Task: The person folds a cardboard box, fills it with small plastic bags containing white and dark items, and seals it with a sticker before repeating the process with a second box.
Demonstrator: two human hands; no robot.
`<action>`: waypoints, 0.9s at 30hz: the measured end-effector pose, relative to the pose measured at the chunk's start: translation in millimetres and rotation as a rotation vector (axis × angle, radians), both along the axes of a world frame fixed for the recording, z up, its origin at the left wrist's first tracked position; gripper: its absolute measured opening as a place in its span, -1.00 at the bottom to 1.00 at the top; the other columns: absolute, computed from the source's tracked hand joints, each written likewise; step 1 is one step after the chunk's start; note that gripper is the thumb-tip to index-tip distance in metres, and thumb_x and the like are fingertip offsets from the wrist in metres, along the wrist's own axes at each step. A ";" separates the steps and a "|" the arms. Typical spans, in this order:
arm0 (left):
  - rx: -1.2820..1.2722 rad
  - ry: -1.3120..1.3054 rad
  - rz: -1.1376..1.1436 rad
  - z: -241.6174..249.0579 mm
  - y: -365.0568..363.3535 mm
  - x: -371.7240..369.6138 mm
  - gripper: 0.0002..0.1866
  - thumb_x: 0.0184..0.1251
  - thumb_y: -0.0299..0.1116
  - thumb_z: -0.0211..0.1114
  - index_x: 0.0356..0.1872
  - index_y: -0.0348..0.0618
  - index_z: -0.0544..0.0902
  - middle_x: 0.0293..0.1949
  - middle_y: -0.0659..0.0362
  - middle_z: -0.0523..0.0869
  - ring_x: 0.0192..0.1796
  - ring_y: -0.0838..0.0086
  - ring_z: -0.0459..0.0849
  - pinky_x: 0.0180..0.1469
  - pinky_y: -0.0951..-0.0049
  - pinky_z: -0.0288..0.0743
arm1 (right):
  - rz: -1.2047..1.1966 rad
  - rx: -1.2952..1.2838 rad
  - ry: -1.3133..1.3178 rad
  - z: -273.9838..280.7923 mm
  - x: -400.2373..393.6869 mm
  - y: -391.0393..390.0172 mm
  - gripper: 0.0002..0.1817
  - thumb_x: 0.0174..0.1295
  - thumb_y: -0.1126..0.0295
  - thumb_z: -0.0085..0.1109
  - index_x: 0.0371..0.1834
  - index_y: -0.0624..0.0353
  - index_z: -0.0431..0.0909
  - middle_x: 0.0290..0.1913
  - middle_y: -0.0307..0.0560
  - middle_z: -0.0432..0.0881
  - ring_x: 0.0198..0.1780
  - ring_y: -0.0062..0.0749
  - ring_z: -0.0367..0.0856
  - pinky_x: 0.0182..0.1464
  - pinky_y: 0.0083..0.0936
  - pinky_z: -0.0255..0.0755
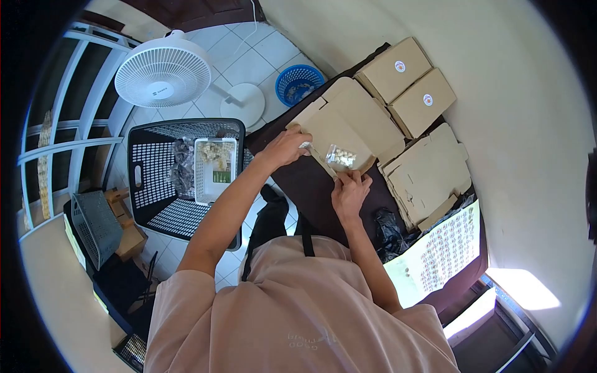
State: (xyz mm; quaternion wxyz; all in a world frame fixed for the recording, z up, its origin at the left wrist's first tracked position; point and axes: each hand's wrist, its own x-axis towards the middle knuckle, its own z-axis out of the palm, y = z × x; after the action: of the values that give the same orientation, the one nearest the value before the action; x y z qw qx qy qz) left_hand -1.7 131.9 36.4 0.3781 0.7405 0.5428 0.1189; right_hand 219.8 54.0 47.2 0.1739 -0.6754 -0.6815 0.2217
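An open cardboard box (336, 126) lies on the dark-covered table, its lid folded back. Inside it is a small clear plastic bag (341, 156) of pale, cream-coloured pieces. My left hand (286, 149) is closed at the box's left corner, fingers bent over the edge. A small shiny whitish bit shows by its fingertips; I cannot make out what it is. My right hand (352, 194) pinches the near edge of the box, close to the right corner and just below the bag.
Flattened cardboard (426, 174) lies to the right, below two closed boxes (398, 68) with round stickers. Near me are a black plastic bag (390, 233) and a sticker sheet (444, 252). A black crate (168, 217), a fan (163, 71) and a blue basket (298, 84) stand on the left.
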 end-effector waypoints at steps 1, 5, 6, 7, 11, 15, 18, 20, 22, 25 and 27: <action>0.004 -0.007 -0.008 0.0 1.7 0.2 -0.66 0.10 -0.46 0.41 -0.07 -0.14 0.59 -0.13 -0.03 0.53 0.01 0.00 0.54 0.04 0.16 0.44 | -0.001 0.004 -0.002 -0.6 0.4 1.3 -0.80 0.05 0.49 0.24 -0.22 0.08 0.70 -0.07 -0.05 0.56 0.12 0.21 0.31 0.06 0.04 0.28; -0.036 -0.009 0.019 -1.7 4.6 1.0 -0.69 0.16 -0.41 0.38 -0.05 -0.11 0.60 -0.14 -0.04 0.53 0.02 0.01 0.53 0.06 0.18 0.42 | -0.024 0.011 -0.003 -2.2 -0.8 1.9 -0.81 0.04 0.49 0.26 -0.24 0.11 0.70 -0.09 -0.04 0.58 0.10 0.18 0.32 0.03 0.02 0.29; -0.031 -0.044 0.018 -1.8 6.3 -0.7 -0.71 0.19 -0.37 0.36 -0.05 -0.11 0.61 -0.15 -0.03 0.53 0.02 0.03 0.53 0.07 0.19 0.41 | -0.039 0.010 -0.004 -2.3 -1.9 1.8 -0.81 0.03 0.49 0.27 -0.25 0.13 0.70 -0.10 -0.04 0.61 0.09 0.15 0.33 0.03 0.00 0.29; -0.027 -0.081 0.015 -2.0 5.7 -1.5 -0.73 0.23 -0.33 0.34 -0.06 -0.10 0.62 -0.15 -0.03 0.53 0.03 0.04 0.52 0.08 0.20 0.40 | -0.038 0.009 -0.004 -1.9 -1.9 0.7 -0.81 0.03 0.49 0.27 -0.25 0.13 0.70 -0.10 -0.04 0.61 0.09 0.15 0.33 0.03 0.00 0.29; -0.013 -0.052 0.057 -0.2 1.4 5.1 -0.76 0.29 -0.26 0.30 -0.08 -0.09 0.63 -0.16 -0.02 0.53 0.04 0.06 0.51 0.10 0.22 0.39 | -0.033 0.043 0.064 -12.0 7.0 -1.5 -0.83 0.01 0.48 0.32 -0.28 0.16 0.70 -0.20 -0.03 0.69 0.04 0.09 0.38 0.05 -0.10 0.30; 0.014 -0.099 0.112 1.0 -3.3 6.1 -0.76 0.30 -0.27 0.29 -0.06 -0.09 0.63 -0.16 -0.02 0.53 0.05 0.05 0.51 0.13 0.23 0.39 | -0.009 0.064 0.042 -6.2 4.6 0.9 -0.82 -0.03 0.47 0.37 -0.30 0.18 0.69 -0.25 -0.02 0.71 0.00 0.10 0.42 0.07 -0.11 0.30; 0.009 -0.114 0.136 4.8 -7.5 8.7 -0.73 0.29 -0.29 0.30 -0.02 -0.09 0.61 -0.09 -0.03 0.55 0.09 0.05 0.51 0.17 0.23 0.38 | 0.066 0.038 0.032 1.4 9.7 2.8 -0.78 -0.05 0.48 0.39 -0.28 0.17 0.69 -0.20 -0.03 0.69 0.03 0.10 0.42 0.11 -0.12 0.30; 0.016 -0.122 0.171 4.9 -12.1 6.5 -0.71 0.28 -0.31 0.30 0.01 -0.09 0.60 -0.05 -0.04 0.56 0.12 0.05 0.50 0.19 0.23 0.37 | 0.080 0.046 0.093 9.9 15.0 1.9 -0.76 -0.05 0.48 0.39 -0.25 0.17 0.68 -0.17 -0.03 0.68 0.04 0.10 0.42 0.12 -0.14 0.30; 0.030 -0.213 0.258 3.1 -18.5 4.6 -0.64 0.26 -0.35 0.32 0.08 -0.09 0.57 0.04 -0.05 0.57 0.16 0.07 0.51 0.24 0.24 0.36 | 0.092 0.045 0.152 12.2 19.4 -1.8 -0.74 -0.05 0.49 0.39 -0.23 0.16 0.68 -0.15 -0.03 0.67 0.06 0.09 0.42 0.14 -0.15 0.31; -0.063 -0.178 0.293 6.4 -25.1 3.4 -0.60 0.24 -0.37 0.33 0.11 -0.11 0.54 0.08 -0.05 0.58 0.16 0.09 0.53 0.22 0.24 0.39 | 0.108 0.058 0.129 9.3 23.5 -3.9 -0.69 -0.07 0.46 0.43 -0.19 0.16 0.68 -0.10 -0.06 0.65 0.06 0.05 0.44 0.18 -0.21 0.30; 0.006 -0.241 0.306 7.4 -29.3 6.6 -0.59 0.24 -0.37 0.34 0.12 -0.11 0.52 0.04 -0.05 0.59 0.12 0.10 0.55 0.19 0.25 0.41 | 0.131 0.079 0.110 10.4 23.0 -4.0 -0.69 -0.02 0.47 0.39 -0.15 0.18 0.66 -0.12 -0.01 0.63 0.07 0.06 0.43 0.16 -0.17 0.31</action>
State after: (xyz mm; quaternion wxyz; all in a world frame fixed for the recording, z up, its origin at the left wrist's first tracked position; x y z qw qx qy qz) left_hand 5.0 102.7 43.9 0.4156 0.6310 0.5994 0.2642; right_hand 242.8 50.0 57.6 0.2226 -0.6087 -0.7219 0.2425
